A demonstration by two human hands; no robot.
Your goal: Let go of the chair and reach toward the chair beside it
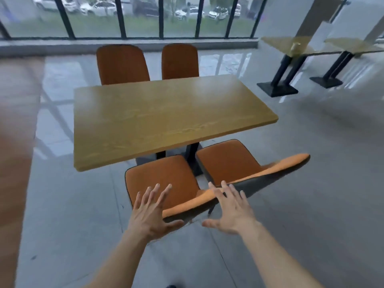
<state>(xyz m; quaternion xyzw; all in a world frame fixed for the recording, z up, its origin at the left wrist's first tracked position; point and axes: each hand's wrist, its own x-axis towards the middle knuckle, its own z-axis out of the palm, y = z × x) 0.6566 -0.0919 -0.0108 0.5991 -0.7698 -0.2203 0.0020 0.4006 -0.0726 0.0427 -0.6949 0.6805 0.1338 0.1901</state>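
Two bare forearms enter from 6 o'clock, nearest the lens. Left hand (150,215): fingers straight and spread, palm down, grasping nothing; it hovers over the back edge of the near left chair (164,183), and whether it touches the backrest cannot be told. Right hand (231,210): likewise released, fingers splayed, holding nothing, its fingertips (224,183) lying over the spot where the top rims of the two near backrests meet; contact cannot be confirmed. Near right chair (230,161) sits just beside the left one, toward 3 o'clock of it. Chair count: four, all orange upholstery with dark edging. Two near ones at 6 o'clock of the table, seats turned toward it; two far ones, far left chair (122,64) and far right chair (180,61), at 12 o'clock of the table, backs toward the window. Main table (166,115): one, rectangular wooden top, dark pedestal base showing below its near edge. Further tables: two, at about 2 o'clock, first side table (291,45) and second side table (353,45), each on a dark post with a flat black foot. Window wall (143,17) runs across 12 o'clock with dark vertical bars; several parked cars outside, blurred, number not countable. Floor (311,152): grey glossy tile. A blurred brown surface (16,121) at 9 o'clock cannot be identified.
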